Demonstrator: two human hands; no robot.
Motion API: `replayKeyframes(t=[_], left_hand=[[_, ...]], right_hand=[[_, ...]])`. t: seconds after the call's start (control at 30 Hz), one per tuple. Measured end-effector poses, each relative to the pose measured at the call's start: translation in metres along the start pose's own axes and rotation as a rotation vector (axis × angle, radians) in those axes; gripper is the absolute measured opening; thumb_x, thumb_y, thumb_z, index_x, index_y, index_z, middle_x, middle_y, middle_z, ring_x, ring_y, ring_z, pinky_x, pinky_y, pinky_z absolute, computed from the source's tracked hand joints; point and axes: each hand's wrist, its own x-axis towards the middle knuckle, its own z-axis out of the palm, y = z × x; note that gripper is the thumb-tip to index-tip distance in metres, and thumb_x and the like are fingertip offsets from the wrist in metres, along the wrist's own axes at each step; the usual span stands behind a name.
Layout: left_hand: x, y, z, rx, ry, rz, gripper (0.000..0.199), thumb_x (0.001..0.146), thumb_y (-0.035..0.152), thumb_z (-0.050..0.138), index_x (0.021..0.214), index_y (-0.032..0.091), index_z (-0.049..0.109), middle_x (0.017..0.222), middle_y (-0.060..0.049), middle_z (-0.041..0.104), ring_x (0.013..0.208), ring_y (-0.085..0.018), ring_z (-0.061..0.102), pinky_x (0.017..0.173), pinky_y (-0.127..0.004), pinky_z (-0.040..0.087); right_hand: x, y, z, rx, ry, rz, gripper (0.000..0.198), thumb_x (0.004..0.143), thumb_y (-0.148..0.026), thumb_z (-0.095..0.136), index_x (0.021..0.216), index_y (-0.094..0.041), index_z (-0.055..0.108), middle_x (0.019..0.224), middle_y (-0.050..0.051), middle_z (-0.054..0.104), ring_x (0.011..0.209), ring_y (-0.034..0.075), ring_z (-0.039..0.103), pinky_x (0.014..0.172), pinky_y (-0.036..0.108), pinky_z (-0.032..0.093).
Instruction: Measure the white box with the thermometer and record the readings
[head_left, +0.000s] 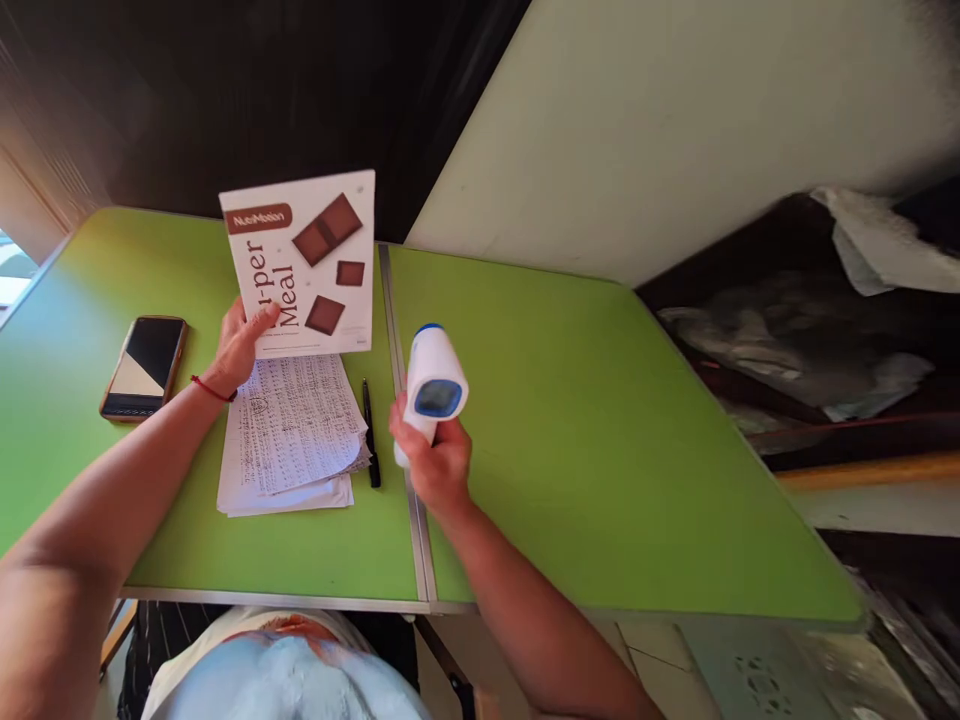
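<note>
head cam: left hand (244, 345) clamped on a white, rectangular, brown-printed pack (319, 295), up over the far end of some handwritten white sheets (300, 440) | right hand (441, 465) wrapped round a white plastic gun-shaped gadget (435, 358), bluish screen (439, 398) and all, above the flat green table (600, 430) | slim black pen (370, 430) just chilling beside the sheets

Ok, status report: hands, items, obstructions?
Left hand: gripping white, brown-printed rectangular package. Right hand: holding white, blue-trimmed, gun-shaped thermometer. Nearby, not blocking: white handwritten sheets, black pen.
</note>
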Motion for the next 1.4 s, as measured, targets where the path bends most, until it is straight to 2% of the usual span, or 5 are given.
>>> replayKeyframes(t=[0.3,0.6,0.8,1.0,1.4], left_hand=[[-0.015,-0.001,-0.003,0.150,-0.155,-0.110,0.066,0.086,0.075,0.074,0.122,0.020,0.066,0.122,-0.014,0.075,0.114,-0.035,0.072,0.099,-0.055,0.058],[-0.013,-0.003,-0.002,0.141,-0.170,-0.048,0.063,0.087,0.075,0.071,0.124,0.024,0.063,0.127,-0.011,0.073,0.122,-0.033,0.069,0.106,-0.055,0.056],[-0.016,0.004,-0.002,0.167,-0.186,-0.090,0.071,0.082,0.079,0.074,0.123,0.023,0.061,0.137,-0.015,0.068,0.132,-0.037,0.063,0.116,-0.062,0.048],[-0.015,0.005,-0.002,0.156,-0.208,-0.065,0.069,0.083,0.079,0.074,0.122,0.023,0.061,0.132,-0.013,0.071,0.128,-0.036,0.066,0.114,-0.062,0.051],[-0.015,0.005,-0.003,0.062,-0.275,-0.074,0.065,0.086,0.069,0.080,0.129,0.023,0.064,0.131,-0.012,0.072,0.123,-0.036,0.067,0.106,-0.056,0.056]], right_hand=[[-0.005,-0.020,0.031,0.407,-0.234,0.356,0.035,0.077,-0.049,0.073,0.100,-0.023,0.070,0.070,-0.002,0.061,0.060,0.015,0.053,0.057,0.031,0.047],[-0.008,-0.021,0.029,0.308,-0.175,0.207,0.042,0.084,-0.062,0.069,0.105,-0.025,0.068,0.080,0.001,0.066,0.067,0.017,0.057,0.062,0.034,0.052],[0.000,-0.031,0.035,0.273,-0.209,0.115,0.063,0.086,-0.081,0.061,0.114,-0.026,0.067,0.099,0.008,0.076,0.093,0.027,0.074,0.087,0.044,0.063],[0.006,-0.034,0.037,0.258,-0.411,0.231,0.061,0.090,-0.083,0.057,0.099,-0.024,0.067,0.072,0.004,0.072,0.069,0.023,0.073,0.062,0.036,0.060],[0.007,-0.029,0.041,0.345,-0.298,0.381,0.060,0.077,-0.079,0.071,0.100,-0.024,0.063,0.066,-0.002,0.066,0.057,0.018,0.063,0.057,0.033,0.053]])
